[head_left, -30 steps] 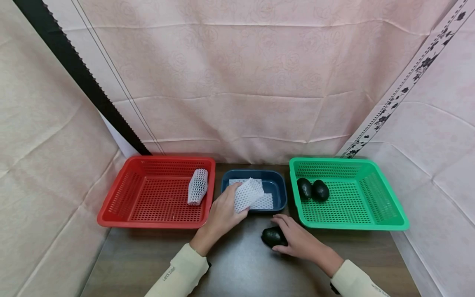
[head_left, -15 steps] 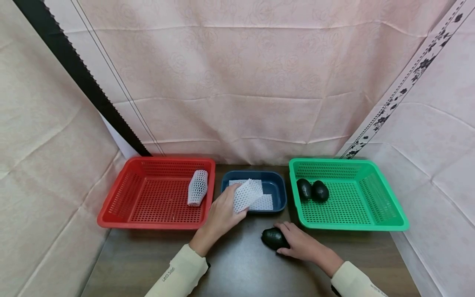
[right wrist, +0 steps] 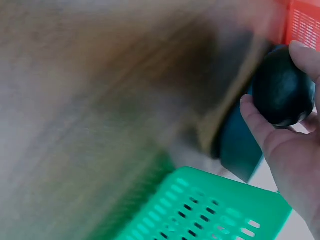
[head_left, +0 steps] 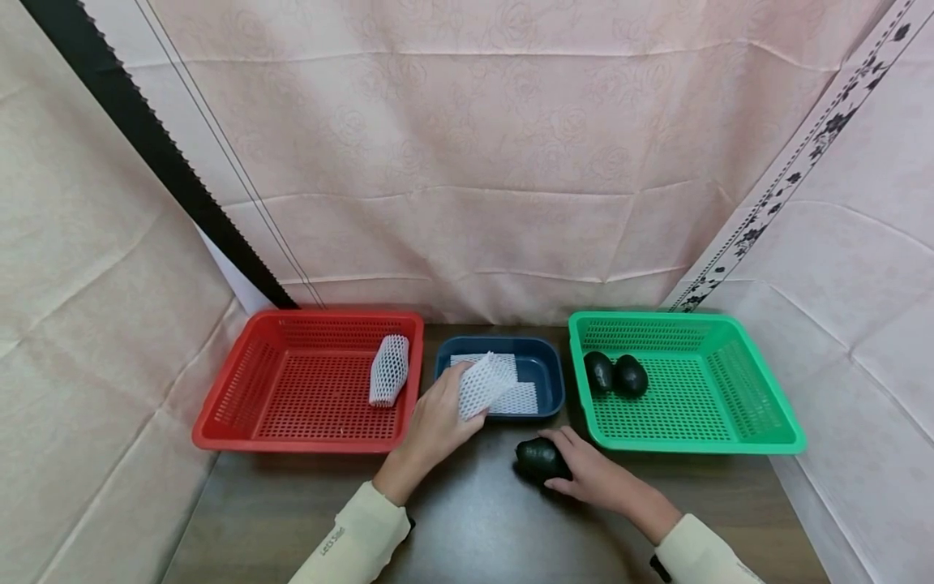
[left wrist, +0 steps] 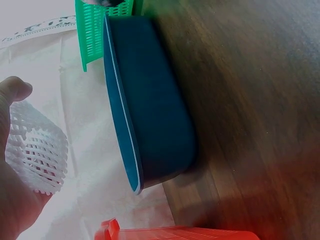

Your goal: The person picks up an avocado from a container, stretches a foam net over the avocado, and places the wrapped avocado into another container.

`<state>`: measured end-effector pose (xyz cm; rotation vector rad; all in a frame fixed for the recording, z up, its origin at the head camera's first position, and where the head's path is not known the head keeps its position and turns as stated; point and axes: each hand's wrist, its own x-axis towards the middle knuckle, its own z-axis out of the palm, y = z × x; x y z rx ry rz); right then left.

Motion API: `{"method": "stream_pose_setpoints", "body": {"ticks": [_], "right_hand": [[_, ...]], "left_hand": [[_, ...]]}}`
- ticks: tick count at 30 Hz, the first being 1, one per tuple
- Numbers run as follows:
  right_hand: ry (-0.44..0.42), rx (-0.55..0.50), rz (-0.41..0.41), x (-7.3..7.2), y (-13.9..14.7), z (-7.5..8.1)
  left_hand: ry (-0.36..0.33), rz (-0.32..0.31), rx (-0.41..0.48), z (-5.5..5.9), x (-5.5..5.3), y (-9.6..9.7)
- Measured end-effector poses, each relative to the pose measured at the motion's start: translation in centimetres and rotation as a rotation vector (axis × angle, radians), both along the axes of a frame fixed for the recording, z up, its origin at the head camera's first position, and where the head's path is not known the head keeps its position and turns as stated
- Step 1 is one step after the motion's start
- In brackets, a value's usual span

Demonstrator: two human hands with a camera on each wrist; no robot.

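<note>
My left hand (head_left: 435,426) holds a white foam net sleeve (head_left: 485,386) over the front left part of the small blue tray (head_left: 549,411). In the left wrist view the mesh sleeve (left wrist: 39,150) bulges out past the thumb, its open end showing. My right hand (head_left: 594,474) grips a dark green avocado (head_left: 541,461) in front of the tray, fingers along its far side and thumb along the near side. From the right wrist, the avocado (right wrist: 282,87) appears between thumb and fingers. More white foam nets (head_left: 520,399) lie flat in the tray.
On the left stands a red basket (head_left: 302,444) with one item in a white foam net (head_left: 389,371) near its right wall. On the right, a green basket (head_left: 700,446) holds two dark avocados (head_left: 630,376) by its left wall. Brown wooden table (head_left: 467,543) lies in front.
My right hand has shifted its fingers on the avocado, which has moved very slightly right and away from me. The left hand and the foam net sleeve stay almost still.
</note>
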<state>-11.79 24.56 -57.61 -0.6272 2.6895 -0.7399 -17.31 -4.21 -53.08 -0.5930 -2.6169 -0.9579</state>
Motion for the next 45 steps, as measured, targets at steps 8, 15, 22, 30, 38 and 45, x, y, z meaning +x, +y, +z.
{"method": "stream_pose_setpoints", "body": {"ticks": [8, 15, 22, 30, 38, 45], "right_hand": [[0.106, -0.032, 0.016, -0.4, 0.0, 2.7], [0.221, -0.074, 0.017, -1.2, 0.5, 5.2], [0.282, -0.103, -0.03, -2.0, 0.9, 6.9], [0.299, -0.179, -0.116, -2.7, 1.0, 9.0], [0.406, -0.202, -0.079, -3.4, 1.1, 10.9], [0.338, -0.225, -0.075, -4.2, 0.6, 11.9]], "left_hand": [[0.005, 0.005, -0.001, 0.1, -0.1, 0.1], [0.018, 0.003, 0.003, 0.2, -0.1, 0.3], [0.035, -0.01, -0.005, 0.1, -0.3, 0.4], [0.036, -0.018, -0.024, 0.1, -0.4, 0.4], [0.056, -0.054, -0.052, 0.1, -0.3, 0.5], [0.064, -0.085, -0.083, 0.2, -0.1, 0.5]]}}
